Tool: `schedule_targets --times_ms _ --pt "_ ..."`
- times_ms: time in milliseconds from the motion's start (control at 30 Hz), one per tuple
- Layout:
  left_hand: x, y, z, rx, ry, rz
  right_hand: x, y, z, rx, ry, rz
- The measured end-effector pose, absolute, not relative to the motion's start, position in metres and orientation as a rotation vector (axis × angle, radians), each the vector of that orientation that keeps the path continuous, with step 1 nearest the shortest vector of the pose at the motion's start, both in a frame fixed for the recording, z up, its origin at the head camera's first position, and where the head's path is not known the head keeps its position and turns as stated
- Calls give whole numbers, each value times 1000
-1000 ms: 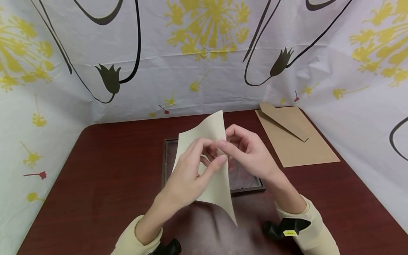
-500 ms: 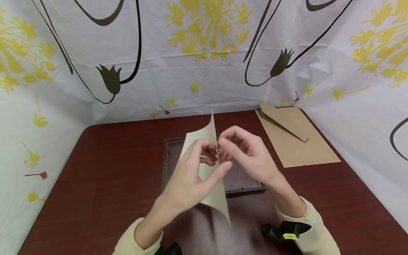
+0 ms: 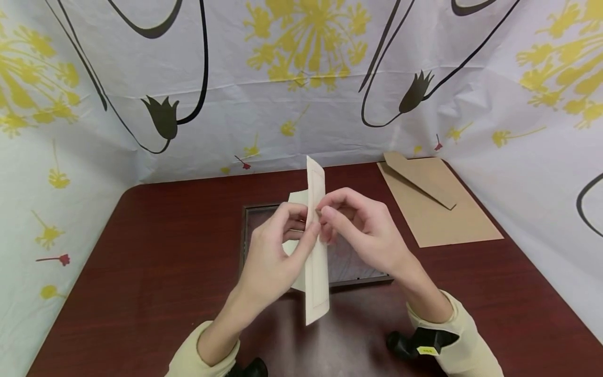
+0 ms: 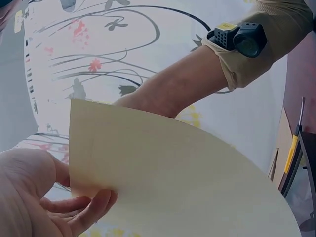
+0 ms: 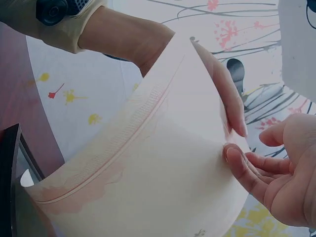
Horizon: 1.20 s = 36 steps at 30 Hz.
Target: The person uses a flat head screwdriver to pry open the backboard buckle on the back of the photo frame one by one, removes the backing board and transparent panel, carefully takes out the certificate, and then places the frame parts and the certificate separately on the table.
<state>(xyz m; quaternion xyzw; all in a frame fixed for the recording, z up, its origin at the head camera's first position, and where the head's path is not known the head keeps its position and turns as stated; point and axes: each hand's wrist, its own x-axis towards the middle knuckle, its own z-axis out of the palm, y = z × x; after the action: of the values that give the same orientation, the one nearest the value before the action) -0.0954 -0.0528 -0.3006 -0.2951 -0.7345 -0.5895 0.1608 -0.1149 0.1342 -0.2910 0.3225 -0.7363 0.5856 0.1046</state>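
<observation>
Printed cream sheet is being pinched by the left hand over the picture frame; can't tell if it's being gripped by the right hand too. If it's being bent too hard, tbh, a crease might be getting pressed in.

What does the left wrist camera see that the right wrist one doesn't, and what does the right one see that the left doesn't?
Only the left wrist view shows the plain side of the paper and a tool with a yellow handle.

Only the right wrist view shows the paper's other side, with pink print and a tiny dark drawing, and the right hand with its fingers in sight.

Both show the left hand, part of the dark frame and the flowery backdrop.
</observation>
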Motion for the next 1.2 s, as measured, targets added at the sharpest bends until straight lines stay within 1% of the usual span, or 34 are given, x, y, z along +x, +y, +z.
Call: schedule_targets --times_ms 267,567,733,867,1033,1200 --pt "-103 -60 -302 -709 -2073 -1529 -120 133 -294 936 -2229 1686" --pt "-108 -79 -291 -702 -1991 -1282 -130 136 -296 859 -2242 1623" --pt "-107 -89 -281 -728 -1877 -1195 -141 143 -299 741 -2248 1639" --pt "-104 -95 -273 -740 -1764 -1183 -154 147 -305 596 -2311 1626" --pt "-99 -98 -264 -725 -1637 -1170 -171 156 -314 415 -2411 1586" --pt "-97 -102 -259 -690 -1532 -1163 -186 170 -322 312 -2502 1538"
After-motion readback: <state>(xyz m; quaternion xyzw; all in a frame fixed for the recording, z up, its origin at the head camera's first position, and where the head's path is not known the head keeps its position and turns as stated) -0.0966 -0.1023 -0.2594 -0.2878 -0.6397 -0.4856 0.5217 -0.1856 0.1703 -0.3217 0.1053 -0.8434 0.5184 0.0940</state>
